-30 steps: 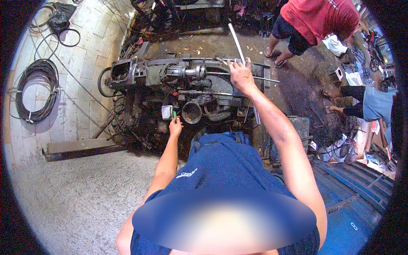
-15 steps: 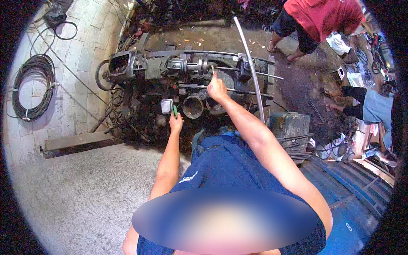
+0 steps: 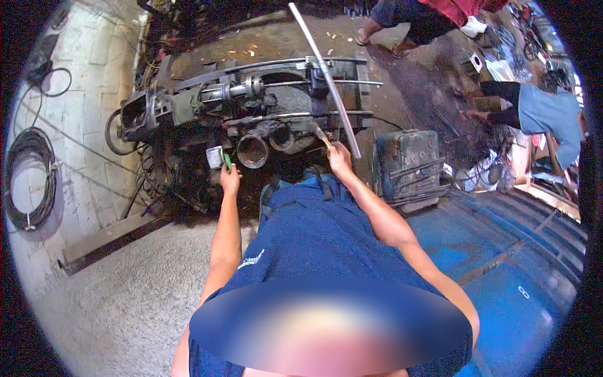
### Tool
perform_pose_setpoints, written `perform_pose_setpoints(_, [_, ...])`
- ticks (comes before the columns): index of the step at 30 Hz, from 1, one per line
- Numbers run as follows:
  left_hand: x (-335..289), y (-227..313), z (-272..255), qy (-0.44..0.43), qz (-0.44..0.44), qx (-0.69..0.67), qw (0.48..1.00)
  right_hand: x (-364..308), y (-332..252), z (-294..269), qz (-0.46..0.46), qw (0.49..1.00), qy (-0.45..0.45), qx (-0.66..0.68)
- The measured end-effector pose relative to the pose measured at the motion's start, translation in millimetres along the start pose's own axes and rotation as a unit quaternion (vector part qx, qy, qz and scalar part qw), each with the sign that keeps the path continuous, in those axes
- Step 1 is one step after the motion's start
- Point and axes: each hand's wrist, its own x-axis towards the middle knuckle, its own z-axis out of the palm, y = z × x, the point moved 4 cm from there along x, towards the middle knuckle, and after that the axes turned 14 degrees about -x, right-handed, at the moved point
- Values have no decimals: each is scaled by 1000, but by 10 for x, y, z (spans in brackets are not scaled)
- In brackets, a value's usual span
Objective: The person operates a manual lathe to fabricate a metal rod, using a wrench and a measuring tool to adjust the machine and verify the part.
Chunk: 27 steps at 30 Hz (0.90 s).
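Observation:
My left hand [image 3: 230, 178] is closed round the green handle of a small white square container [image 3: 215, 157], held at the near left side of a dark, greasy lathe-like machine [image 3: 182, 103]. In my right hand [image 3: 340, 161] is a paintbrush [image 3: 323, 136], its bristles pointing away from me toward the machine's near rod. Whether the bristles touch the rod I cannot tell. Beyond my hands, a shiny round metal part [image 3: 251, 87] sits in line on the machine. Two open round pipe ends [image 3: 253, 152] face me between my hands. What the container holds is too small to make out.
A long metal tube [image 3: 326, 81] slants across the machine's right side. To the right stand a grey-green metal box [image 3: 408, 164] with rods on it and blue ridged metal sheeting [image 3: 465, 245]. Coiled cable [image 3: 28, 179] lies far left. Two people are at the right and far right.
My right hand has drawn back from the round metal part toward me, bringing the paintbrush to the machine's near side. My left hand still holds the container. The whole view has shifted.

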Motion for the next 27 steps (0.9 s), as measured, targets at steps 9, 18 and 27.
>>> perform_pose_setpoints(9, [-64, 186, 24, -6, -16, 73, 997, 297, 922, 162, 255, 887, -18, 385])
perform_pose_setpoints(18, [-21, 107, -59, 9, -11, 32, 999, 988, 864, 239, 300, 721, 17, 624])
perform_pose_setpoints(27, [-76, 6, -58, 22, -14, -11, 1000, 564, 1034, -393, 243, 892, 232, 302])
